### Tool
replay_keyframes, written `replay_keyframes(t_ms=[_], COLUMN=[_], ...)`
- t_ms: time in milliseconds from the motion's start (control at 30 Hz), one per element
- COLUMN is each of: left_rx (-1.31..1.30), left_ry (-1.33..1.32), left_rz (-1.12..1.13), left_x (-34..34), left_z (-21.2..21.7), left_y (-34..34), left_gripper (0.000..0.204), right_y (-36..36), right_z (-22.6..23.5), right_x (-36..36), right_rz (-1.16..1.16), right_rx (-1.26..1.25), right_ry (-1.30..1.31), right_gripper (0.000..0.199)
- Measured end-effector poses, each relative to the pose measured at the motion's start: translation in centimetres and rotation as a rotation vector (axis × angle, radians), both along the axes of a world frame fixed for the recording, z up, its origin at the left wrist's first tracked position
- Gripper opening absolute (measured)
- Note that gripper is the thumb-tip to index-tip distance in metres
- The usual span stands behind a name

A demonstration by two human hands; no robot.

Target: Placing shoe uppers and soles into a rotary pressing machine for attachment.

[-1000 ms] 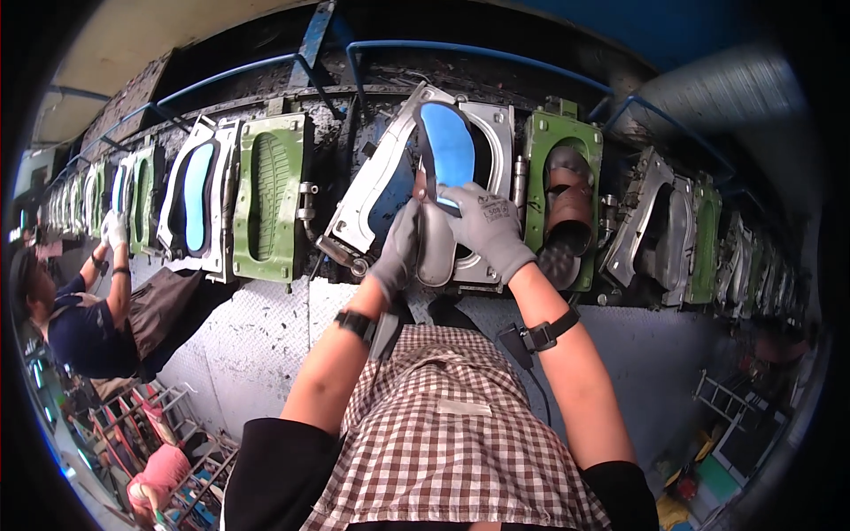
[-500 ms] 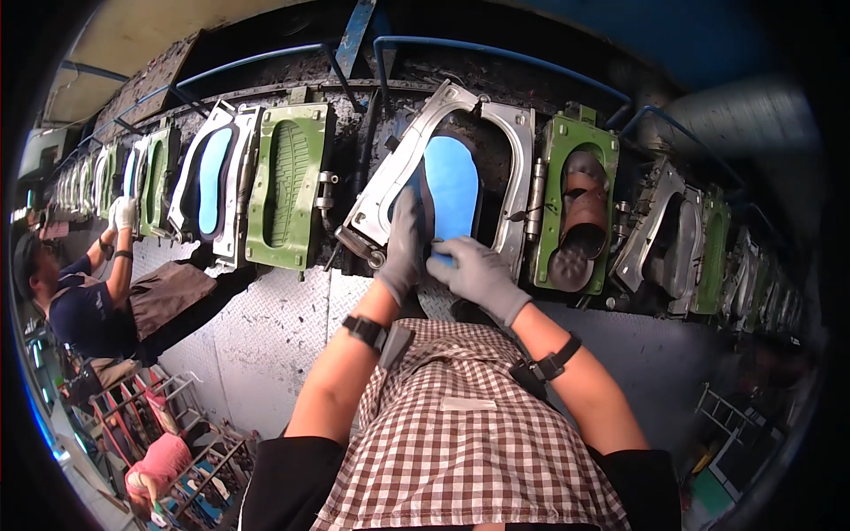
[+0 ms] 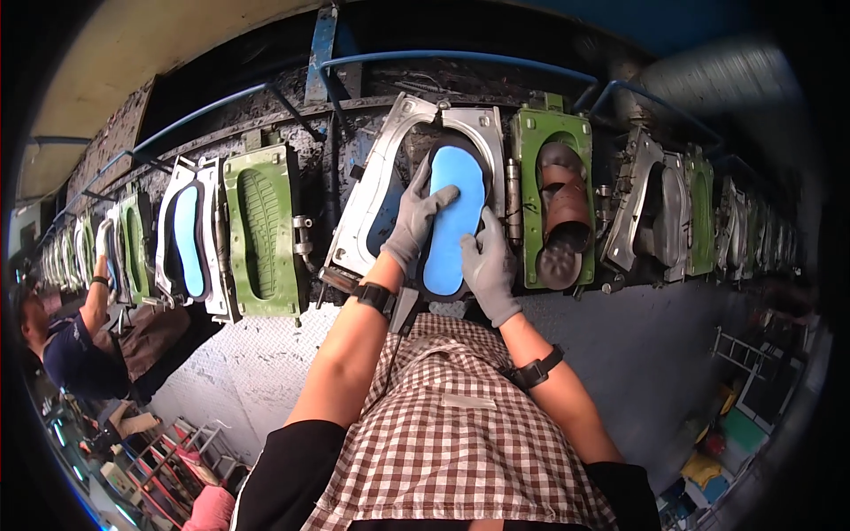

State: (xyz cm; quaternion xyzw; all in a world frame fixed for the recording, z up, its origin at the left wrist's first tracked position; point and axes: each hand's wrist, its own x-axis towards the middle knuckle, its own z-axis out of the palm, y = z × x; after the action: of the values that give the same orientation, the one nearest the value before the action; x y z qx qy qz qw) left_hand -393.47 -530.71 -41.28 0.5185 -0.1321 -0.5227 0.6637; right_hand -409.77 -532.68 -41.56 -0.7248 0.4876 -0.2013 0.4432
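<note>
A blue shoe insole (image 3: 454,234) with a dark rim lies tilted in front of an open silver mold frame (image 3: 366,215), overlapping its opening. My left hand (image 3: 413,221), in a grey glove, grips its left edge, thumb on the blue face and fingers partly hidden behind. My right hand (image 3: 491,267), also gloved, is closed at the lower right edge of the insole, fingertips against the rim. What lies under the insole is mostly hidden.
To the right, a green mold half (image 3: 529,209) bears a brown strapped sandal upper (image 3: 567,205). At left stand another green mold half (image 3: 262,232) and a frame with a blue insole (image 3: 188,241). A blue rail (image 3: 460,55) runs behind. A co-worker (image 3: 84,350) reaches toward molds at far left.
The insole now shows nearly whole, its lower end no longer covered by my right hand. My left thumb has come onto its blue face; my right hand has shifted up its right edge.
</note>
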Motion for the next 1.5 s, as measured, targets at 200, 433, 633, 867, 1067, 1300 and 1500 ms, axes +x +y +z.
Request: replay_keyframes(t_ms=[200,433,633,867,1067,1300,1500], left_rx=[0.011,0.203,0.178,0.212,-0.131,0.101,0.161], left_ry=[-0.154,-0.257,-1.53,-0.173,-0.465,0.155,-0.03], left_rz=[0.194,0.174,-0.167,-0.079,-0.365,-0.177,-0.311], left_x=[1.7,-2.6,-13.4,-22.6,-36.5,-42.7,-44.3], left_z=[-1.3,0.2,4.0,3.4,3.7,-6.0,-6.5], left_y=[-4.2,-1.5,-2.9,-14.4,-21.1,-34.7,-35.8], left_gripper=[0.087,0.087,0.09,0.048,0.07,0.078,0.046], right_y=[-5.8,-6.8,-10.4,-13.3,-21.2,-30.4,-37.5], right_z=[1.4,2.4,6.3,2.9,4.6,3.3,3.5], right_x=[3.2,-1.6,-14.4,-25.4,-36.6,-46.3,-46.9], right_rz=[0.105,0.137,-0.033,-0.201,-0.69,-0.57,-0.509], right_rx=[-0.227,-0.179,-0.429,0.269,0.177,0.201,-0.058], right_ry=[0.153,0.017,-0.12,-0.332,-0.506,-0.589,-0.235], right_gripper=[0.063,0.051,0.05,0.074,0.013,0.038,0.037])
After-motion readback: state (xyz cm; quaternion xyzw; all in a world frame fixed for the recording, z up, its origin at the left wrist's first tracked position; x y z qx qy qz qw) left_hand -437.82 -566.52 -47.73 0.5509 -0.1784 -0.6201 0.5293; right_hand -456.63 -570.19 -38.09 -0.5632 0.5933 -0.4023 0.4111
